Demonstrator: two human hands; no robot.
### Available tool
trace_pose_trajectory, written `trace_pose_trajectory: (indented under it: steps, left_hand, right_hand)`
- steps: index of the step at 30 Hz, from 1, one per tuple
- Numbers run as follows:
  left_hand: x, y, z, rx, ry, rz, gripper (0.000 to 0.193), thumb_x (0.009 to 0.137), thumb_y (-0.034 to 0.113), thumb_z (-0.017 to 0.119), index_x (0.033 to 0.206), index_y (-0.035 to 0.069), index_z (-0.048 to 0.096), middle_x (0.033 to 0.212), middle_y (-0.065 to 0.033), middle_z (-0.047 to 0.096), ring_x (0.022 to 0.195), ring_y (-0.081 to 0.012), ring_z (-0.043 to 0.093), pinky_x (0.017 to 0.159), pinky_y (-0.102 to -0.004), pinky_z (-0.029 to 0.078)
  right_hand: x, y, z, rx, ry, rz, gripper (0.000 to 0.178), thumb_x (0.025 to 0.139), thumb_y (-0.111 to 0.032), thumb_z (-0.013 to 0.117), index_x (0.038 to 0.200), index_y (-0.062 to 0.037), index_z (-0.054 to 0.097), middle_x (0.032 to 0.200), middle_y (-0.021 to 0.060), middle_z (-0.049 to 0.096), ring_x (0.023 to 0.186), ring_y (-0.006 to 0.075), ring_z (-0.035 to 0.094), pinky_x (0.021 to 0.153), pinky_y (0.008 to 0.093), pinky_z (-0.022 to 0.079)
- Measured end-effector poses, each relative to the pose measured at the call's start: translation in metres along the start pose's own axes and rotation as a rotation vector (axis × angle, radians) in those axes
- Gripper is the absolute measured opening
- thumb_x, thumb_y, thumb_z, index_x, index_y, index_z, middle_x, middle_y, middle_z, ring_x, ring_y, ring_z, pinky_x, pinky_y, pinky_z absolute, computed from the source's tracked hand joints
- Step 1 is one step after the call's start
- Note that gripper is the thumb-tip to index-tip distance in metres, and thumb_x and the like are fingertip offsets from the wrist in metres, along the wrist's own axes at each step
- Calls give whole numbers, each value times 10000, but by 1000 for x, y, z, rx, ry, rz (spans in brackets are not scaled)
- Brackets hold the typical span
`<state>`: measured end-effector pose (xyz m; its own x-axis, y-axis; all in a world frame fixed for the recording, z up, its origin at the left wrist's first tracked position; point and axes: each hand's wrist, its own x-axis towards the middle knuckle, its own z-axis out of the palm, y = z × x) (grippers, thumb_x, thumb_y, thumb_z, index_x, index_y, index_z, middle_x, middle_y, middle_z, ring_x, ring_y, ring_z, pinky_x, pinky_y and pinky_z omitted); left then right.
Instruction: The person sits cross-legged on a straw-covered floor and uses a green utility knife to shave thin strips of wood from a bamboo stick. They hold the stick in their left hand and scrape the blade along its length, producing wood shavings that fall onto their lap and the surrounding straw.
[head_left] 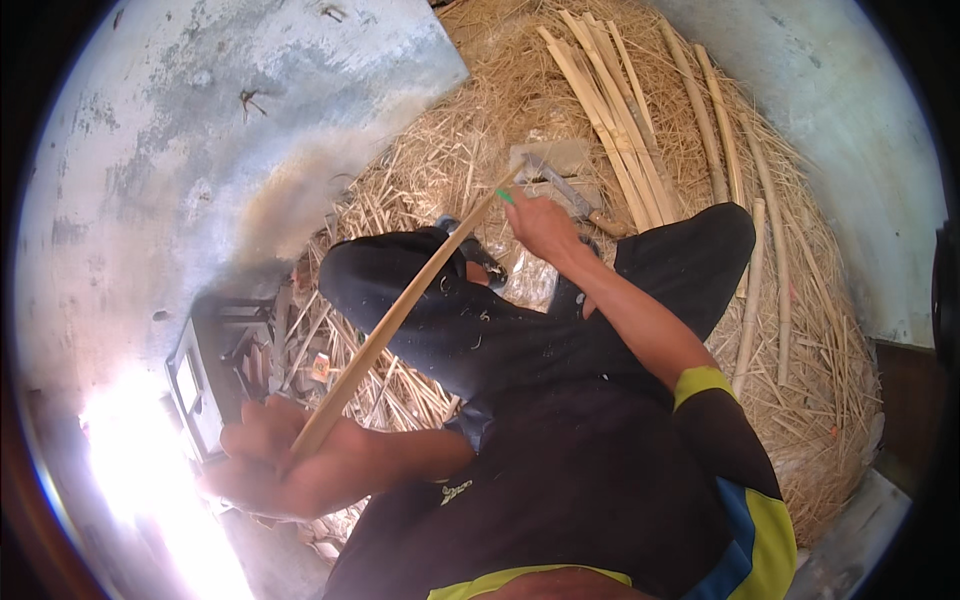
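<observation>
A long pale bamboo strip (pixel 398 303) runs slantwise across my lap, from the lower left up to the centre. My left hand (pixel 330 465) is closed around its near end, by my left side. At the far end my right hand (pixel 543 228) has its fingers closed on the strip, with a small green piece (pixel 504 196) at the fingertips; what that piece is, I cannot tell. Just past my right hand lies a blade with a wooden handle (pixel 606 224), beside a flat pale block (pixel 556 157) on the floor.
Several split bamboo strips (pixel 620 125) lie beyond my right knee. Longer bamboo poles (pixel 783 300) line the right side. Straw-like shavings (pixel 480 80) cover the floor. A worn, pale wall (pixel 230 130) stands to the left, another wall (pixel 820 130) to the right.
</observation>
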<state>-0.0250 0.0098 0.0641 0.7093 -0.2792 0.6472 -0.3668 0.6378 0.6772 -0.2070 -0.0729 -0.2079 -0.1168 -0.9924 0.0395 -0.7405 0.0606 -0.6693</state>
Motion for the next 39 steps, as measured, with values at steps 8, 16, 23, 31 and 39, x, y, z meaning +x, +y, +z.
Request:
trace_pose_trajectory:
  steps: [8,16,23,31,39]
  left_hand:
    - [11,-13,-1,61,61,64,471,979,357,437,599,184,219,535,47,186,479,-64,202,431,-223,143]
    - [15,-23,-2,72,138,90,443,952,324,509,631,168,246,529,40,218,456,-63,222,415,-219,144]
    - [18,-21,-1,-140,83,63,443,952,287,520,620,150,260,534,32,191,462,-80,197,433,-248,118]
    - [9,-12,1,-149,11,26,469,946,274,532,574,178,263,525,39,198,448,-72,193,424,-244,127]
    - [18,-23,-2,-131,109,62,465,950,298,523,592,167,257,524,42,187,450,-65,168,407,-213,143]
  right_hand:
    - [26,19,43,-201,-20,-145,256,914,-228,488,1079,-39,533,709,222,633,696,414,637,632,515,500]
    - [16,122,31,-176,-12,298,302,936,-246,456,1038,0,598,783,250,650,763,422,642,685,493,515]
    - [14,-5,-8,172,-121,52,309,949,-302,464,1075,-44,577,699,255,614,686,461,604,646,525,482]
    - [34,111,57,-263,-193,252,277,931,-244,486,1041,-13,592,721,252,632,710,434,634,642,515,511]
    - [9,46,-5,-40,-14,228,371,967,-328,420,1094,-3,543,737,261,633,718,446,632,656,517,503]
